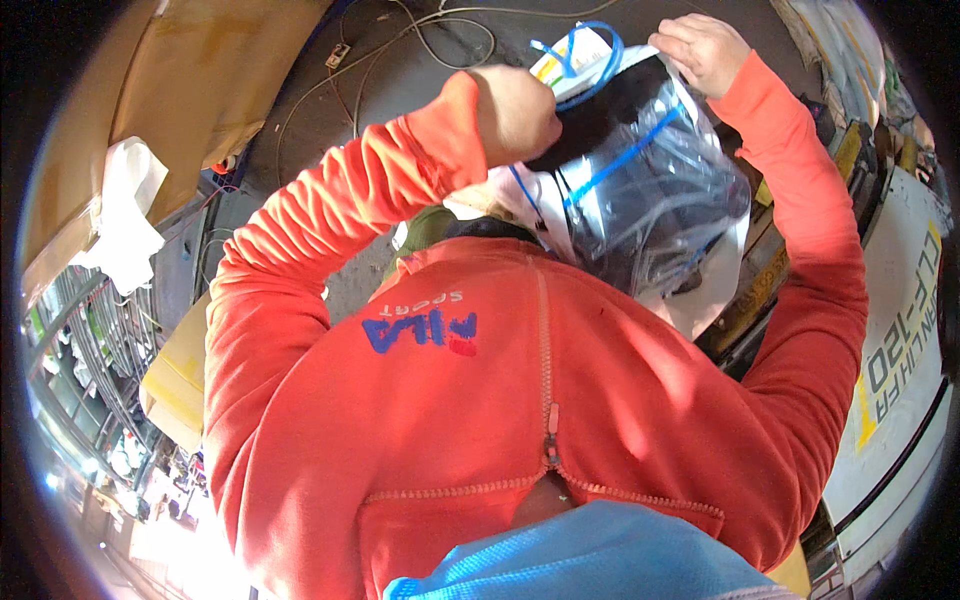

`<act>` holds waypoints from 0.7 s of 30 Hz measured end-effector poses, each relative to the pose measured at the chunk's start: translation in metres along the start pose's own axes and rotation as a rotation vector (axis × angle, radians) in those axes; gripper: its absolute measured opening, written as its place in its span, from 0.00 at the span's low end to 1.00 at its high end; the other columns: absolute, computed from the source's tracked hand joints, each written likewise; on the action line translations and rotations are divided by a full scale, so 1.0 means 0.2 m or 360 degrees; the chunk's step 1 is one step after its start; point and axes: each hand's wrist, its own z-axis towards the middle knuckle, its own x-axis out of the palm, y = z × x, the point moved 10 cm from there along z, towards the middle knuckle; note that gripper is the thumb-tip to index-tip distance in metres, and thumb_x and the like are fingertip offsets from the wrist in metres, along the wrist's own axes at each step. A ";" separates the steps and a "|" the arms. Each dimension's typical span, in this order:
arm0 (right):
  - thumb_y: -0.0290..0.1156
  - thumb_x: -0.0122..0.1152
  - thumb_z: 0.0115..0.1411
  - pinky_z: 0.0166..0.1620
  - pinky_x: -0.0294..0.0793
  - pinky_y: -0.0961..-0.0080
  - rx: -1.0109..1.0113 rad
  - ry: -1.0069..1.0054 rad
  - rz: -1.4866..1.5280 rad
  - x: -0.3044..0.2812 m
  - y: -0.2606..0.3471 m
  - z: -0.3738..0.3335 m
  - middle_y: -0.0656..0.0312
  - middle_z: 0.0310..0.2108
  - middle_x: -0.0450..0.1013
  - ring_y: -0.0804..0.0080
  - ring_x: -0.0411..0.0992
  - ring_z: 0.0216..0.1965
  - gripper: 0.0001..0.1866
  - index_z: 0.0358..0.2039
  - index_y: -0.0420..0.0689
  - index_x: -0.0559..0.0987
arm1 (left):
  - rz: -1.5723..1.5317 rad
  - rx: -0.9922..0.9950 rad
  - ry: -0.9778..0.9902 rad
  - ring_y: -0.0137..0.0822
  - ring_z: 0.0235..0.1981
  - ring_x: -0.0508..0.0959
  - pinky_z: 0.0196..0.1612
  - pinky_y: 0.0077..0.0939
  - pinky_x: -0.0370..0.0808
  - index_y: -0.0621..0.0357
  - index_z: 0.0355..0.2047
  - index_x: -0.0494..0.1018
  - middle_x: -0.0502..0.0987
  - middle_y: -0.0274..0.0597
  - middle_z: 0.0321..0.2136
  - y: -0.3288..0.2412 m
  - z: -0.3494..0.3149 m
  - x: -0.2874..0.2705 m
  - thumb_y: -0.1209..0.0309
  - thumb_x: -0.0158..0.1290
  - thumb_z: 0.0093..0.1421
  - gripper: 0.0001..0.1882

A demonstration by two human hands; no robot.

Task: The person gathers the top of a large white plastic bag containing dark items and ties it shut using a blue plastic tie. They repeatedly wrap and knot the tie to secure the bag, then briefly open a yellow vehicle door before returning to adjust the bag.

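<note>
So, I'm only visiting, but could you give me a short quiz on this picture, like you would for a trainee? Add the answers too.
1. True or false: the left hand and the right hand are clasped together.

2. Multiple choice: where is the right hand?
a) on the jacket zip
b) at the upper edge of the plastic-covered bundle
c) on the cardboard at the left

3. Short answer: which hand is nearer the lower end of the blue loop?

Key: 1. False, they are apart. 2. b. 3. The left hand.
</note>
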 end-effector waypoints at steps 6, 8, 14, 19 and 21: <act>0.35 0.58 0.56 0.39 0.71 0.68 0.0754 -0.0088 0.0549 -0.16 0.24 0.12 0.58 0.30 0.71 0.61 0.71 0.34 0.10 0.33 0.41 0.74 | -0.0004 0.0102 -0.0143 0.52 0.27 0.77 0.34 0.42 0.74 0.60 0.25 0.77 0.76 0.53 0.23 0.02 0.03 0.01 0.59 0.45 0.53 0.17; 0.53 0.51 0.56 0.42 0.68 0.61 0.0966 0.0426 -0.0003 0.05 0.40 0.14 0.52 0.36 0.71 0.56 0.69 0.39 0.26 0.43 0.44 0.73 | -0.0015 0.0130 -0.0178 0.52 0.27 0.77 0.34 0.42 0.74 0.60 0.24 0.78 0.76 0.53 0.22 0.04 0.04 0.03 0.59 0.46 0.52 0.17; 0.57 0.48 0.56 0.50 0.55 0.58 0.1142 0.0711 -0.0068 0.42 0.46 0.08 0.57 0.51 0.62 0.63 0.56 0.54 0.30 0.53 0.51 0.66 | -0.0373 0.0325 -0.0444 0.56 0.22 0.74 0.27 0.45 0.71 0.62 0.19 0.75 0.72 0.57 0.18 0.04 0.04 0.06 0.59 0.50 0.49 0.17; 0.54 0.49 0.56 0.56 0.47 0.57 0.1150 0.0688 -0.0149 0.43 0.45 0.08 0.58 0.53 0.60 0.62 0.54 0.57 0.28 0.53 0.55 0.67 | -0.0479 0.0387 -0.0502 0.55 0.20 0.72 0.25 0.42 0.70 0.63 0.19 0.73 0.72 0.56 0.17 0.03 0.03 0.05 0.60 0.51 0.51 0.17; 0.54 0.48 0.55 0.58 0.44 0.55 0.1184 0.0725 -0.0233 0.45 0.46 0.06 0.58 0.54 0.60 0.62 0.53 0.58 0.28 0.54 0.55 0.66 | -0.0788 0.0343 -0.0363 0.52 0.19 0.72 0.24 0.39 0.69 0.64 0.19 0.73 0.71 0.54 0.16 -0.01 0.01 0.04 0.60 0.50 0.54 0.18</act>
